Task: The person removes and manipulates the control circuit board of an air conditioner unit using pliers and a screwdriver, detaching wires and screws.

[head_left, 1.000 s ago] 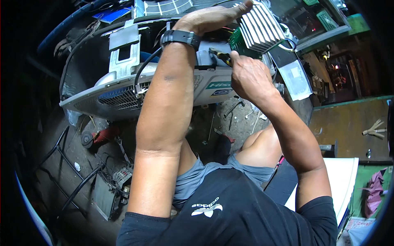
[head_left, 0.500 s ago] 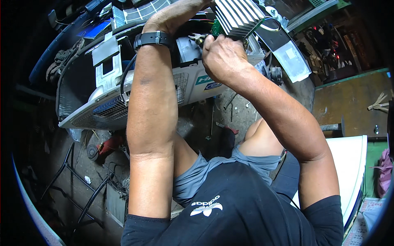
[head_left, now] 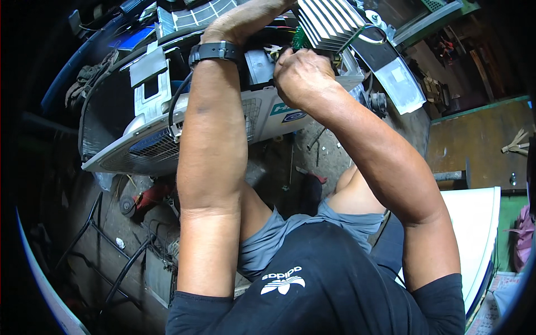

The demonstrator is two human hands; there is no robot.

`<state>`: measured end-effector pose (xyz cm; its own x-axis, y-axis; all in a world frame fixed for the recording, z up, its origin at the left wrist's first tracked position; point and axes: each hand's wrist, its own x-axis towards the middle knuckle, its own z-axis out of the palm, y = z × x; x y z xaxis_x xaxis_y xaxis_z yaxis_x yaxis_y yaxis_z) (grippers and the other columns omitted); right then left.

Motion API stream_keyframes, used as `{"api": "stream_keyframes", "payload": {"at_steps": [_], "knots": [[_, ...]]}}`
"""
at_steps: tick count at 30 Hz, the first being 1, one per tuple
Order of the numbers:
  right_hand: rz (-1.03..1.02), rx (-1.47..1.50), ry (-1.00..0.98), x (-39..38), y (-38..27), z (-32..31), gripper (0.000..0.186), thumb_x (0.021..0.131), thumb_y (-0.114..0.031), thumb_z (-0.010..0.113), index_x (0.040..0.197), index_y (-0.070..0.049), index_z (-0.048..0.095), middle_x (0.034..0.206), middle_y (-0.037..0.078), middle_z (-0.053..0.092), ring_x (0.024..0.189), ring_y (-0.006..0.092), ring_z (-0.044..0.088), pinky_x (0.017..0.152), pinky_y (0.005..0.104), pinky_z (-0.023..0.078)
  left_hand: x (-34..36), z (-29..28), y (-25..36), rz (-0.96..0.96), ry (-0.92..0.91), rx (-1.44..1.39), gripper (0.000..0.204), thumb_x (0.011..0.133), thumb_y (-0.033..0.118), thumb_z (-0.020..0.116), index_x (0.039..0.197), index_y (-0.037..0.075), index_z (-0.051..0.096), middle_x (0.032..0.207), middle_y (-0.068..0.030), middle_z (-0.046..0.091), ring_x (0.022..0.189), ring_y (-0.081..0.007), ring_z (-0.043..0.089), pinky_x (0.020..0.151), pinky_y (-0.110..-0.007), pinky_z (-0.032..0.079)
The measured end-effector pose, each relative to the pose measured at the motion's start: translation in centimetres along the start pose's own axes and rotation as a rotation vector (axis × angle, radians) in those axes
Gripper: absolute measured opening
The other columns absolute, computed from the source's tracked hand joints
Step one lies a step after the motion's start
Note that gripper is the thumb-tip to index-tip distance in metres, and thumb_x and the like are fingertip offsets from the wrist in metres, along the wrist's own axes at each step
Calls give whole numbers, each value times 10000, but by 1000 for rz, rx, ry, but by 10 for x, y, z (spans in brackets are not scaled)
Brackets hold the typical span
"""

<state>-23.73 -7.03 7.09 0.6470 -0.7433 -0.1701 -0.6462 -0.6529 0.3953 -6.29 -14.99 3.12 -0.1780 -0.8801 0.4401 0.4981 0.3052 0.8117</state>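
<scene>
A person's two bare arms reach forward over an opened air-conditioner outdoor unit [head_left: 265, 124], its pale front and grille beyond the lap and partly hidden by the left forearm. The left hand [head_left: 251, 19], wearing a black wristwatch [head_left: 214, 52], stretches past the casing's near edge to the left end of a finned metal heat sink [head_left: 330, 25]. Its fingertips are lost at the upper edge, so whether it grips the fins or only steadies them cannot be told. The right hand [head_left: 306, 75] is directly below the heat sink, knuckles up and fingers curled narrow; whatever they may pinch is hidden.

A green circuit board [head_left: 300, 38] shows under the fins, just above the right hand's fingers. Coloured wires [head_left: 283, 23] run between the hands, near the board. A grey box [head_left: 259, 66] sits inside the casing, to the left of the right hand. Further left, beyond the left wrist, stands a pale metal bracket [head_left: 151, 92].

As far as can be judged, the casing is already open and the heat sink and board are raised and exposed; the work beneath them seems unfinished, with both hands engaged there. How much is left cannot be told.
</scene>
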Motion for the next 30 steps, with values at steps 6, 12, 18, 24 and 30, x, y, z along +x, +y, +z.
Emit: {"api": "stream_keyframes", "payload": {"at_steps": [6,12,18,24,30], "knots": [[-11,37,85,7,1,11,501,949,-66,578,1372,201,557,1112,299,767,1074,399,770,968,513,611,-12,18,27,-102,72,240,743,1137,541,524,1602,-35,473,1617,-176,524,1502,-251,477,1279,-374,343],[-110,83,192,10,9,22,486,925,-74,583,1331,193,575,1100,308,764,1071,427,764,1038,523,568,-17,22,30,-160,132,345,794,1121,592,524,1579,-56,490,1598,-188,545,1468,-262,519,1264,-360,361],[-59,158,86,-3,-1,1,540,914,-78,615,1361,214,533,1084,326,756,1011,436,775,945,515,611,-14,-30,7,-46,-44,-311,570,1200,354,393,1538,-92,499,1519,-175,592,1441,-248,537,1265,-334,378],[-83,140,77,6,3,9,558,949,-66,544,1420,229,487,1066,315,763,1025,432,777,928,484,624,-13,-27,3,44,-84,10,582,1200,354,399,1586,-79,449,1588,-149,536,1469,-230,495,1278,-338,361],[-2,175,-75,14,3,3,406,977,-86,483,1288,138,617,1089,298,771,1081,404,768,1049,493,562,-14,19,27,-142,10,244,747,1159,546,454,1616,-46,436,1668,-151,457,1524,-227,420,1311,-370,292]]}}
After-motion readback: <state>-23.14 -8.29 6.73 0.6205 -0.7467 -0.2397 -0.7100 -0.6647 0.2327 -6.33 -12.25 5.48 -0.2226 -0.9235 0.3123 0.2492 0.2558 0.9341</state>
